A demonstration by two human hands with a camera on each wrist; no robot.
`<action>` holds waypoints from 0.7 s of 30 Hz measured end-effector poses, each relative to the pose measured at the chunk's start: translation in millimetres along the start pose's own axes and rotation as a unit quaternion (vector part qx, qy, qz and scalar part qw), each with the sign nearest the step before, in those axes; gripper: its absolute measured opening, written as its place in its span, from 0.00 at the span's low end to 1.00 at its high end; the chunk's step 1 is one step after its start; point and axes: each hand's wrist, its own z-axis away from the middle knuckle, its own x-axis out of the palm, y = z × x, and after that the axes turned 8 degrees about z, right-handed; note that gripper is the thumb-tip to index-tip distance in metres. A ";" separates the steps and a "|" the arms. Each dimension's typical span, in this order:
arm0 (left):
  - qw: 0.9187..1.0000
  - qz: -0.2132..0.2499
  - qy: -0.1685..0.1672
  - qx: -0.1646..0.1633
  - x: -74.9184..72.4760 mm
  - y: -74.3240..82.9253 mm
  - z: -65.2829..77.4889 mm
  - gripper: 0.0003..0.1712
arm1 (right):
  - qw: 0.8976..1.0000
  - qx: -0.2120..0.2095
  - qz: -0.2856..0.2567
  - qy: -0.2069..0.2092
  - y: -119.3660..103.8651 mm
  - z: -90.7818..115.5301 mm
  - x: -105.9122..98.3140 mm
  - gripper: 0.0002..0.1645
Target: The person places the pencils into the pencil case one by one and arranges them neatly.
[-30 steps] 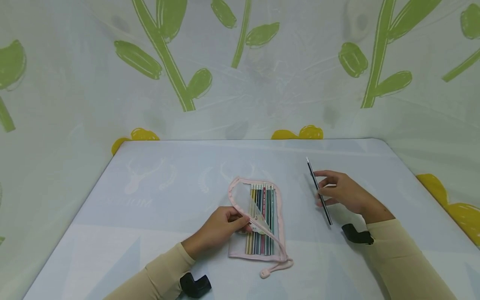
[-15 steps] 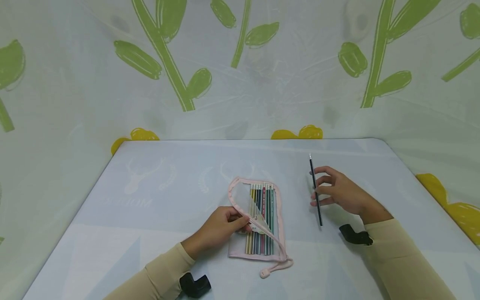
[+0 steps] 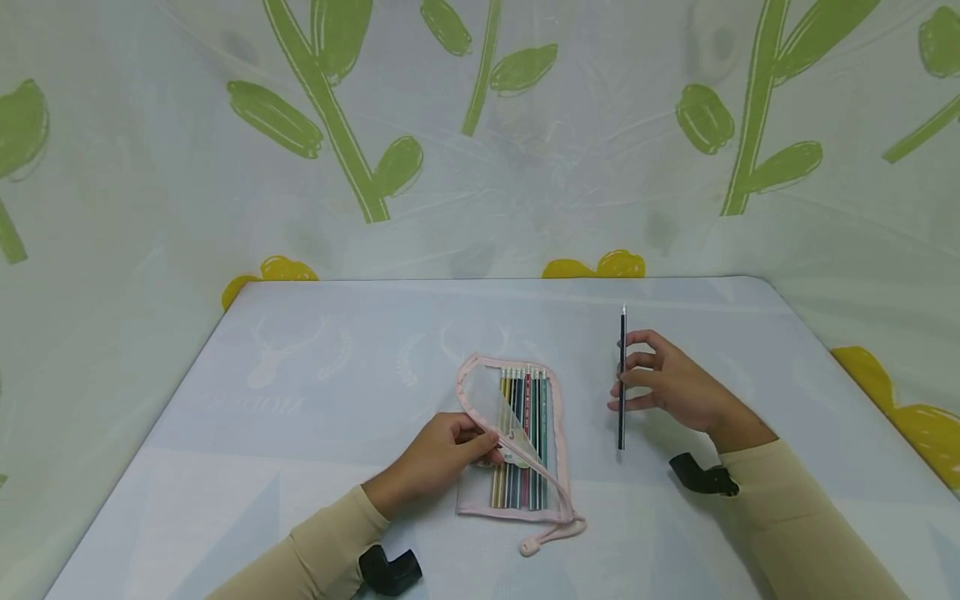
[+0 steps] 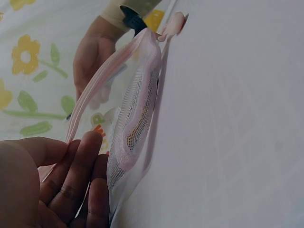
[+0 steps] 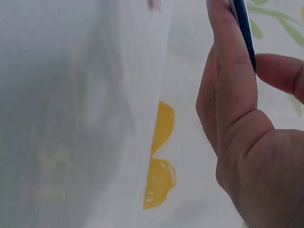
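Note:
A clear pencil pouch (image 3: pixel 474 500) with pink edging lies mid-table, with several colored pencils (image 3: pixel 517 492) side by side inside it. My left hand (image 3: pixel 450 450) pinches the pink edge of its opening between thumb and fingers, lifting the flap. In the left wrist view that pink edge (image 4: pixel 90 92) rises from the fingertips, and mesh shows along the pouch's side. To the right of the pouch, my right hand (image 3: pixel 671 383) pinches a dark pencil (image 3: pixel 622 375), its silvery end pointing to the back. Part of this pencil (image 5: pixel 244 33) shows between thumb and fingers in the right wrist view.
A pink drawstring with a bead (image 3: pixel 530 546) trails off the pouch's near right corner. Black wrist mounts (image 3: pixel 705 475) sit at both sleeves. The pale table (image 3: pixel 337 333) ends at a white curtain (image 3: pixel 525 192) printed with green leaves and yellow flowers.
My right hand has shifted a little to the left, and the dark pencil has turned from slanted to nearly straight front-to-back. The left hand and pouch have stayed in place.

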 end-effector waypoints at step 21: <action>1.000 -0.003 -0.003 0.005 -0.5 -0.4 0.5 0.17 | 1.000 -0.006 -0.011 -0.001 -8.7 0.8 26.0 0.29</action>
